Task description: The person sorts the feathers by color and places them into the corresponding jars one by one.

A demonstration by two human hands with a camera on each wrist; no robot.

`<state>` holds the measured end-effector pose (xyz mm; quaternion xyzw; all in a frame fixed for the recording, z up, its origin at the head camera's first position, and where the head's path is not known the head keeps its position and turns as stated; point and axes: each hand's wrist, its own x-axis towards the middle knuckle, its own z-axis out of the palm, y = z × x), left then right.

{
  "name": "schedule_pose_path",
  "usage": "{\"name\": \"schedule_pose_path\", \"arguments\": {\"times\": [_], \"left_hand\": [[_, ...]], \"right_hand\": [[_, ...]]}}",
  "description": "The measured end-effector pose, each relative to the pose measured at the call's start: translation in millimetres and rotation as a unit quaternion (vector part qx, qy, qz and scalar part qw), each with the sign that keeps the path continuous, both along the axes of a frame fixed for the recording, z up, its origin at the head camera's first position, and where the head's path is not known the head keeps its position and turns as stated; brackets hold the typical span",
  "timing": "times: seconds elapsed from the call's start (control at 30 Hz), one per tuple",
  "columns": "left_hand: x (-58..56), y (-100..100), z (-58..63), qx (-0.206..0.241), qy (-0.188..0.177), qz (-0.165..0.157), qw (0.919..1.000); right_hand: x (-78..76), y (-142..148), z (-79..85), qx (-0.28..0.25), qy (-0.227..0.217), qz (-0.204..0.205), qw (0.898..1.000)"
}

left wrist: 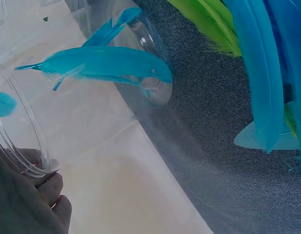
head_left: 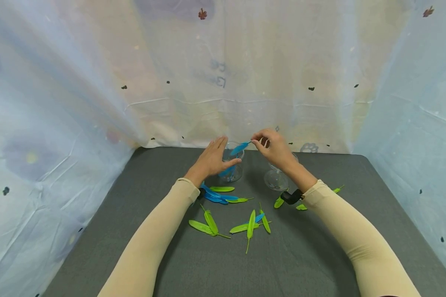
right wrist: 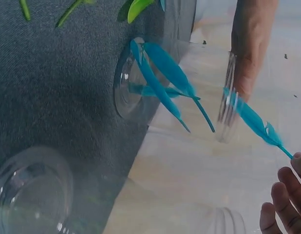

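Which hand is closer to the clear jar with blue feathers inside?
Left. The left hand holds the clear jar near its rim; the right hand is apart, to its right, pinching a blue feather.

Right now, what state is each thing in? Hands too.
Left jar: upright, uncapped, blue feathers inside
Right jar: upright, no feather visible inside
Held feather: blue, tip at left jar's mouth
Left hand: holds left jar near its rim
Right hand: pinches held feather's quill
Loose blue feathers: on tabletop, mostly bunched
Green feathers: on tabletop, some crossing
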<state>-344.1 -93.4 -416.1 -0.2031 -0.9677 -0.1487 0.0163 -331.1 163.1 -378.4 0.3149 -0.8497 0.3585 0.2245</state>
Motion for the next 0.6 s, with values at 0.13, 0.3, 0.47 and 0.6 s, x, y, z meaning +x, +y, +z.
{"name": "schedule_pose_path", "arguments": {"times": [0.13, 0.3, 0.47, 0.6], "left_hand": [[0.4, 0, 0.1, -0.003, 0.003, -0.003, 1.0], [0.6, -1, 0.6, -0.005, 0.0, -0.002, 1.0], [0.3, -2, 0.9, -0.008, 0.005, -0.006, 0.9999], [1.2, -2, 1.2, -0.003, 0.006, -0.011, 0.9999]], "right_hand": [[-6.3, -7, -4.8, 0.01, -0.012, 0.0, 1.0], [-13.2, -15, -10.8, 0.015, -0.034, -0.005, 0.999], [-17.0, -24, -14.8, 0.019, -0.058, 0.002, 0.998], [-19.4, -30, -18.3, 0.023, -0.069, 0.007, 0.997]]}}
